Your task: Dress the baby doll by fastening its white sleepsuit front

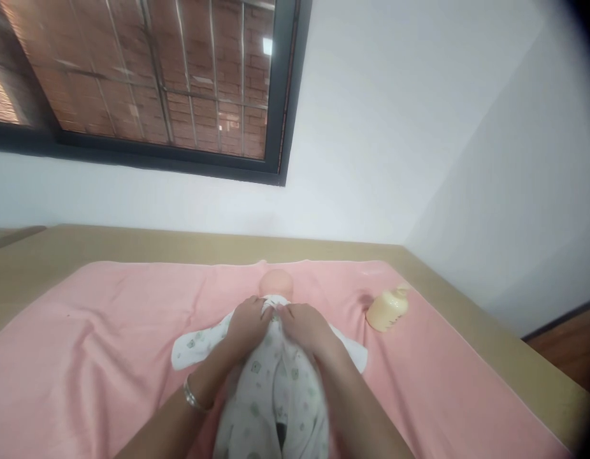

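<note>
A baby doll lies on the pink blanket (pixel 127 325), and its smooth, round head (pixel 276 283) shows at the far end. White baby clothes (pixel 271 376) with small printed figures cover its body, sleeves spread out to both sides. Just below the neck, my left hand (pixel 251 324) has its fingers closed on the cloth by the collar. My right hand (pixel 304 324) grips the same garment from the other side, thumbs almost meeting in the middle. The legs of the garment reach toward me between my forearms. My fingertips are partly hidden in the cloth.
A pale yellow pump bottle (pixel 387 310) lies tilted on the blanket to the right. The blanket covers a wooden surface (pixel 180 245) that runs up to a white wall (pixel 371 127). A dark-framed window (pixel 276 146) with bars is at upper left.
</note>
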`<action>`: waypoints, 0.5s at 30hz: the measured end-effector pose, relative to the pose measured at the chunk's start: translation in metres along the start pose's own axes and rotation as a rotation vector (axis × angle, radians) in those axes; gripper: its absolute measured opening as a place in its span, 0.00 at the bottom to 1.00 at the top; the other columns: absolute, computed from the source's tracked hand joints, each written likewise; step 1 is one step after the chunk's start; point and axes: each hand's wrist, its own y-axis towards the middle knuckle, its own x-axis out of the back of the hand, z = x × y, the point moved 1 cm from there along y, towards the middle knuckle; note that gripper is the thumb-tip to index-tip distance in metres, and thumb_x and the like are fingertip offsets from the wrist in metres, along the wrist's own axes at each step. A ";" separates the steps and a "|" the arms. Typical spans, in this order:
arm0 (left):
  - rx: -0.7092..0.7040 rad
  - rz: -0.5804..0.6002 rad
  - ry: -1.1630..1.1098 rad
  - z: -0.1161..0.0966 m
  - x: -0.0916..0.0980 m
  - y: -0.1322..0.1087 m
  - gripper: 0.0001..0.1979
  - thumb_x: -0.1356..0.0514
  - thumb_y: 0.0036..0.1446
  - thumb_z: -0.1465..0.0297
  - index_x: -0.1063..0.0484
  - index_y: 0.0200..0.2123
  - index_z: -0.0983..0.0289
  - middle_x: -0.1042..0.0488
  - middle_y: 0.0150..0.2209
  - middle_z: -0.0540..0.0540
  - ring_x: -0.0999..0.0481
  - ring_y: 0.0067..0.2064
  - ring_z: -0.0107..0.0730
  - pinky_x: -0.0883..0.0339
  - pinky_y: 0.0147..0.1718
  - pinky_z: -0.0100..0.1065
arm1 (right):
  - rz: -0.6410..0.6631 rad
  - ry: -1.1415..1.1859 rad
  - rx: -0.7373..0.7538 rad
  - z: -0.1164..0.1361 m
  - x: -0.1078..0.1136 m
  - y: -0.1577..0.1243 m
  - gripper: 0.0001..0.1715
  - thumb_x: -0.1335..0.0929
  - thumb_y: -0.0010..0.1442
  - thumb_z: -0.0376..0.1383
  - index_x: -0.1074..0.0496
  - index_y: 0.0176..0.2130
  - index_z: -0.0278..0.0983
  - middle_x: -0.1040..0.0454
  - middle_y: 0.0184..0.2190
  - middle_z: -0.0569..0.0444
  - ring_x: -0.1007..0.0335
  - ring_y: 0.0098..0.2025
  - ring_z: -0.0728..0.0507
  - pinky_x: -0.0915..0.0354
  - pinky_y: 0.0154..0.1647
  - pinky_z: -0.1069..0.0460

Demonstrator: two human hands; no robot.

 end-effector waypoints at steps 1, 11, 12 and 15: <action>0.001 0.010 -0.006 0.001 0.000 0.000 0.16 0.55 0.63 0.67 0.30 0.32 0.63 0.27 0.34 0.57 0.30 0.38 0.36 0.38 0.39 0.37 | -0.003 0.012 0.011 0.001 0.001 -0.001 0.40 0.55 0.67 0.49 0.25 0.39 0.33 0.24 0.39 0.41 0.29 0.41 0.41 0.40 0.40 0.51; 0.013 -0.046 -0.022 -0.005 -0.001 0.002 0.11 0.52 0.61 0.68 0.32 0.31 0.63 0.29 0.34 0.56 0.31 0.37 0.35 0.39 0.38 0.35 | -0.004 0.006 -0.033 0.003 0.003 -0.008 0.39 0.54 0.67 0.50 0.25 0.40 0.34 0.24 0.38 0.42 0.29 0.40 0.40 0.40 0.39 0.50; 0.033 -0.033 0.001 -0.004 -0.001 0.001 0.11 0.51 0.61 0.68 0.32 0.31 0.63 0.29 0.34 0.56 0.31 0.37 0.35 0.39 0.37 0.35 | -0.023 -0.003 -0.011 0.006 0.003 -0.012 0.40 0.54 0.67 0.51 0.25 0.39 0.34 0.24 0.37 0.43 0.29 0.40 0.40 0.40 0.39 0.50; 0.080 0.011 0.075 -0.004 0.000 -0.001 0.12 0.52 0.61 0.64 0.32 0.34 0.63 0.29 0.34 0.57 0.31 0.37 0.37 0.39 0.38 0.36 | -0.075 -0.025 -0.008 0.009 -0.005 -0.011 0.38 0.54 0.67 0.51 0.26 0.41 0.34 0.25 0.39 0.42 0.30 0.43 0.40 0.40 0.42 0.50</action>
